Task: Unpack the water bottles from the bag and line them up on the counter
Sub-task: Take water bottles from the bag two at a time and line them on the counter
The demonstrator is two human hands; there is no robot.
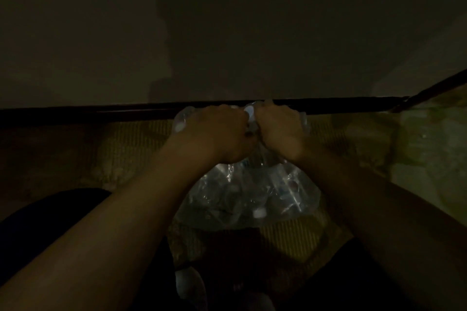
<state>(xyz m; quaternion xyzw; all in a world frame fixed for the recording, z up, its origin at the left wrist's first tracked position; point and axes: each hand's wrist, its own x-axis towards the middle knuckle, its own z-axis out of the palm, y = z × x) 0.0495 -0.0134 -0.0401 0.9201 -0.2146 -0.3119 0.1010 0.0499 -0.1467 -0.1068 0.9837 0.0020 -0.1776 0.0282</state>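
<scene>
Two fists side by side, nearly touching: left hand and right hand, each grip closed on the bunched top of a clear plastic bag. Bag hangs below the wrists, holding several water bottles; count unclear in the dark, one white cap visible. Under it, a yellowish ribbed surface; table or not, can't tell. Dark rail runs across behind the hands, plain dim wall above.
</scene>
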